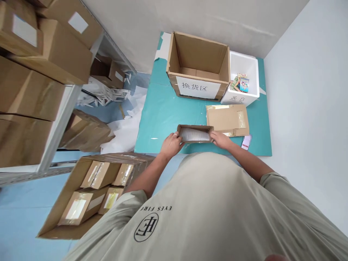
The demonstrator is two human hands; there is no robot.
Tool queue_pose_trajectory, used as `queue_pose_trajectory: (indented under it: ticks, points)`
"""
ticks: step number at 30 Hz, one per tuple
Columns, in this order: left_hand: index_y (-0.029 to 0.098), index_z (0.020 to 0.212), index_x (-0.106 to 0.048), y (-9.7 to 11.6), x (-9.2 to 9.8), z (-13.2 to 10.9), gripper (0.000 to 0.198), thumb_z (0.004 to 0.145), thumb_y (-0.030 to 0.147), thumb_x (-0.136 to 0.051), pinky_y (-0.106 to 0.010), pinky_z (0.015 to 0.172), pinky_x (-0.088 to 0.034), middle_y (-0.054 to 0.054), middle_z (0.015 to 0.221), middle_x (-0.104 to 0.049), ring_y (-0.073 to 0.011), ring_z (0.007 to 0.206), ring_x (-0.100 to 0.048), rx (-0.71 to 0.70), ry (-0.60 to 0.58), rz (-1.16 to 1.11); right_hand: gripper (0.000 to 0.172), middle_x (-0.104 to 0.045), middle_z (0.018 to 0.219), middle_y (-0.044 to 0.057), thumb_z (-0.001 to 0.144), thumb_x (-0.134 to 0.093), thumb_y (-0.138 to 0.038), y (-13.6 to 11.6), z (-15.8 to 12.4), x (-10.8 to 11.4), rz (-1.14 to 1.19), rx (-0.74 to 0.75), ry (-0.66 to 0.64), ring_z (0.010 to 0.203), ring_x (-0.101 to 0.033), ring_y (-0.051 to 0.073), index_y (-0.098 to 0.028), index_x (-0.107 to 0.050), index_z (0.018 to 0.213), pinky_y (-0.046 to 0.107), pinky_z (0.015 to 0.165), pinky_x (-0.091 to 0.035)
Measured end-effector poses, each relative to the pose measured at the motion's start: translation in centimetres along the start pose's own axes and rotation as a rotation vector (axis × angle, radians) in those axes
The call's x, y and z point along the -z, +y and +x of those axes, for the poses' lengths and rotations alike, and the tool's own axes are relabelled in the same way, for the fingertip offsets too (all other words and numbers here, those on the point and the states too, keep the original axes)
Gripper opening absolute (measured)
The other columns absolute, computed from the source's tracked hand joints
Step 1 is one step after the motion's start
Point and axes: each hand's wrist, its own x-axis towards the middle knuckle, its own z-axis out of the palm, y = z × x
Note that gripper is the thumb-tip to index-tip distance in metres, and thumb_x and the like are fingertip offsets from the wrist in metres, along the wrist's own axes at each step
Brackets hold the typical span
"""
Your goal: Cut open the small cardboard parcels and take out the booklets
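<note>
I hold a small open cardboard box (194, 133) with white paper inside, over the near edge of a teal mat (163, 112). My left hand (171, 144) grips its left end, fingers curled round the rim. At the box's right end my right hand (219, 140) is closed on the side. Just beyond the box lies a flattened cardboard piece (227, 119) with clear tape on it.
A large open carton (197, 67) with a white label stands at the mat's far end, beside a white foam box (243, 78) holding colourful items. An open carton of small taped boxes (92, 192) sits at my left. Shelving with boxes (40, 72) rises on the left. Small cards (246, 142) lie at right.
</note>
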Motion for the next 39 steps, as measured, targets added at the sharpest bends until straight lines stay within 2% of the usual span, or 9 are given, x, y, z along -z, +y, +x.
queue_pose_trajectory:
  ticks: [4, 8, 11, 15, 22, 27, 32, 36, 39]
  points:
    - [0.021, 0.095, -0.089, -0.4, 0.3, 0.5, 0.02, 0.104, 0.022, -0.072, -0.054, 0.104, -0.063, -0.022, 0.128, -0.076, -0.041, 0.128, -0.07, -0.057, -0.002, -0.029, 0.026, -0.072, 0.118, 0.013, 0.094, -0.063, -0.003, 0.2, -0.3, -0.9, 0.043, 0.023, 0.059, 0.104, -0.062, 0.029, -0.021, -0.071, 0.111, 0.035, 0.082, -0.045]
    - [0.022, 0.096, -0.087, -1.0, 2.7, 0.5, 0.022, 0.107, 0.023, -0.068, -0.054, 0.108, -0.064, -0.02, 0.13, -0.078, -0.0391, 0.129, -0.07, -0.136, 0.069, -0.009, 0.024, -0.071, 0.114, 0.013, 0.093, -0.06, -0.004, 0.5, -0.4, -0.1, 0.109, 0.064, 0.249, 0.104, -0.061, 0.031, -0.024, -0.067, 0.105, 0.038, 0.089, -0.05]
    - [0.023, 0.097, -0.087, -1.5, 5.3, 0.2, 0.021, 0.107, 0.026, -0.068, -0.056, 0.112, -0.062, -0.019, 0.132, -0.079, -0.0398, 0.131, -0.069, -0.172, 0.144, -0.002, 0.025, -0.072, 0.119, 0.014, 0.094, -0.059, -0.004, 0.5, -0.5, 1.5, 0.146, 0.105, 0.36, 0.11, -0.062, 0.033, -0.024, -0.068, 0.107, 0.042, 0.097, -0.053]
    - [0.025, 0.095, -0.086, -2.1, 8.3, 0.2, 0.022, 0.107, 0.028, -0.068, -0.058, 0.117, -0.06, -0.017, 0.136, -0.079, -0.0409, 0.135, -0.07, -0.174, 0.205, -0.024, 0.026, -0.072, 0.127, 0.016, 0.098, -0.058, -0.008, -0.2, -0.5, 4.4, 0.16, 0.099, 0.357, 0.118, -0.064, 0.033, -0.024, -0.071, 0.115, 0.045, 0.104, -0.055]
    - [0.026, 0.108, -0.088, -2.4, 10.9, 1.2, 0.024, 0.106, 0.035, -0.066, -0.051, 0.107, -0.065, -0.012, 0.149, -0.077, -0.0354, 0.12, -0.078, -0.158, 0.212, -0.119, 0.023, -0.071, 0.132, 0.016, 0.105, -0.062, -0.013, 0.8, 0.4, 8.5, 0.135, 0.092, 0.373, 0.124, -0.064, 0.034, -0.022, -0.073, 0.124, 0.047, 0.11, -0.053]
    - [0.024, 0.109, -0.088, 0.7, 10.6, 0.8, 0.03, 0.108, 0.033, -0.06, -0.047, 0.105, -0.064, -0.014, 0.134, -0.082, -0.0336, 0.117, -0.078, -0.192, 0.194, -0.096, 0.016, -0.07, 0.126, 0.015, 0.11, -0.065, -0.016, 2.0, -0.2, 9.1, 0.092, 0.004, 0.466, 0.116, -0.063, 0.034, -0.021, -0.072, 0.122, 0.043, 0.102, -0.052]
    - [0.022, 0.099, -0.088, 5.1, 9.9, 0.6, 0.032, 0.111, 0.029, -0.058, -0.054, 0.111, -0.058, -0.019, 0.106, -0.083, -0.039, 0.122, -0.072, -0.135, 0.241, -0.01, 0.01, -0.072, 0.12, 0.014, 0.113, -0.066, -0.025, 1.3, -1.6, 7.6, -0.063, -0.088, 0.468, 0.103, -0.064, 0.032, -0.021, -0.075, 0.118, 0.039, 0.087, -0.047]
    - [0.024, 0.106, -0.09, 8.6, 9.8, 0.1, 0.035, 0.114, 0.043, -0.062, -0.065, 0.116, -0.05, -0.02, 0.122, -0.086, -0.0462, 0.138, -0.064, -0.022, 0.342, 0.012, 0.014, -0.075, 0.118, 0.015, 0.115, -0.063, -0.025, 0.4, -2.7, 6.6, -0.151, -0.122, 0.436, 0.094, -0.062, 0.029, -0.019, -0.077, 0.115, 0.038, 0.079, -0.041]
    - [0.02, 0.105, -0.09, 11.0, 9.3, -0.3, 0.055, 0.118, 0.059, -0.054, -0.068, 0.114, -0.05, -0.025, 0.13, -0.084, -0.0503, 0.137, -0.064, 0.081, 0.395, 0.022, 0.018, -0.076, 0.12, 0.015, 0.115, -0.06, -0.021, 0.0, -3.6, 6.1, -0.189, -0.109, 0.387, 0.087, -0.06, 0.027, -0.019, -0.078, 0.113, 0.039, 0.075, -0.036]
